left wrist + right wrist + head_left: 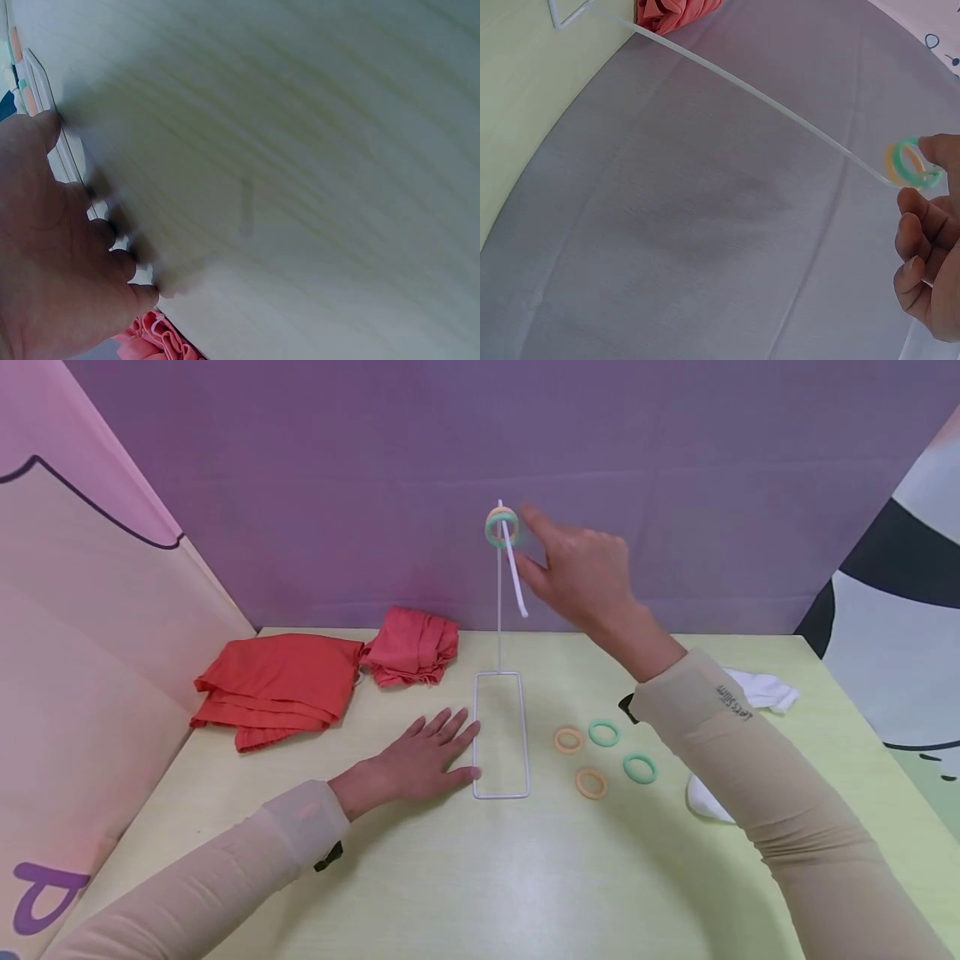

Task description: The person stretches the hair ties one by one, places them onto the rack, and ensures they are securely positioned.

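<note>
Pinching the rings [501, 527] atop the rack [500, 610], the right hand [581, 572]; left hand [420, 760] lies flat beside its base.

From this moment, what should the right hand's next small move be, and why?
Probably let go of the two rings and draw the right hand back: they already hang on the white stand's hook, and the left hand steadies the base.

Pale yellow-green worktop [420, 893]. Folded red cloth [277, 685] at 10 o'clock, against left wall. Smaller crumpled red cloth [412, 646] just beside it, toward 11 o'clock, near back edge. White cloth [761, 689] at 3 o'clock, partly hidden. Purple backdrop [337, 485] behind; pink printed panel [82, 635] at left.
</note>
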Demonstrator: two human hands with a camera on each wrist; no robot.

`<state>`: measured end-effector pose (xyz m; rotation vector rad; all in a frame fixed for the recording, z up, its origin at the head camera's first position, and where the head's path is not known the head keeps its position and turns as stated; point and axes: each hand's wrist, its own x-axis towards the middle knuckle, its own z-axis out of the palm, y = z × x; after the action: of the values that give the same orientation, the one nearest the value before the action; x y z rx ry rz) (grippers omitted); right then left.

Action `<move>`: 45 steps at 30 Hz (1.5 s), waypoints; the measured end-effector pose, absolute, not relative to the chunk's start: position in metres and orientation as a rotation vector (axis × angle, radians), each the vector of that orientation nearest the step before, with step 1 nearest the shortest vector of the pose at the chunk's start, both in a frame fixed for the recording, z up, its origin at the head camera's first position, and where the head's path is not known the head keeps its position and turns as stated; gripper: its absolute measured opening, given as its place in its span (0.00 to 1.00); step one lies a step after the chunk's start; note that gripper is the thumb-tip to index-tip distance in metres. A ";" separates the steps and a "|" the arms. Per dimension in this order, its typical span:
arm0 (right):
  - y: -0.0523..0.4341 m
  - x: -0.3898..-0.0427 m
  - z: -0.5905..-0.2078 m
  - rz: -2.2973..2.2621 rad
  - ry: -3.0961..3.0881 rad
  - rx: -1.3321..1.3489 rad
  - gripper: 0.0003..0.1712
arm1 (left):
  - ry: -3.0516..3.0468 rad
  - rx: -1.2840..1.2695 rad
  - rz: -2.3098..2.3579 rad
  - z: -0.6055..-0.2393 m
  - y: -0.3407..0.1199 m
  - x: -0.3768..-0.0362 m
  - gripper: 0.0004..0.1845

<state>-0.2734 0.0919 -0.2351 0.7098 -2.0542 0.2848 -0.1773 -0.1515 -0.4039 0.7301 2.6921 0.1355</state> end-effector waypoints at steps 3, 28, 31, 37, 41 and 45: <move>0.097 -0.266 -0.234 0.259 -2.098 0.711 0.23 | 2.685 0.729 0.136 -0.402 -0.152 -0.176 0.43; 0.215 -0.215 -0.364 0.066 -3.216 0.840 0.36 | 2.694 0.726 0.137 -0.401 -0.151 -0.177 0.44; 0.217 -0.217 -0.371 0.077 -3.236 0.809 0.37 | 2.693 0.727 0.135 -0.400 -0.152 -0.177 0.44; 0.218 -0.220 -0.376 0.147 -3.263 0.786 0.36 | 2.694 0.731 0.142 -0.401 -0.152 -0.177 0.43; 0.219 -0.220 -0.378 0.232 -3.265 0.795 0.33 | 2.695 0.735 0.140 -0.400 -0.152 -0.176 0.43; 0.219 -0.220 -0.381 0.294 -3.232 0.814 0.29 | 2.692 0.734 0.139 -0.398 -0.151 -0.176 0.43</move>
<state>-0.2199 0.2186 -0.3811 0.8136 -3.2319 0.2942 -0.1755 -0.1511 -0.3985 0.7338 2.6925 0.1394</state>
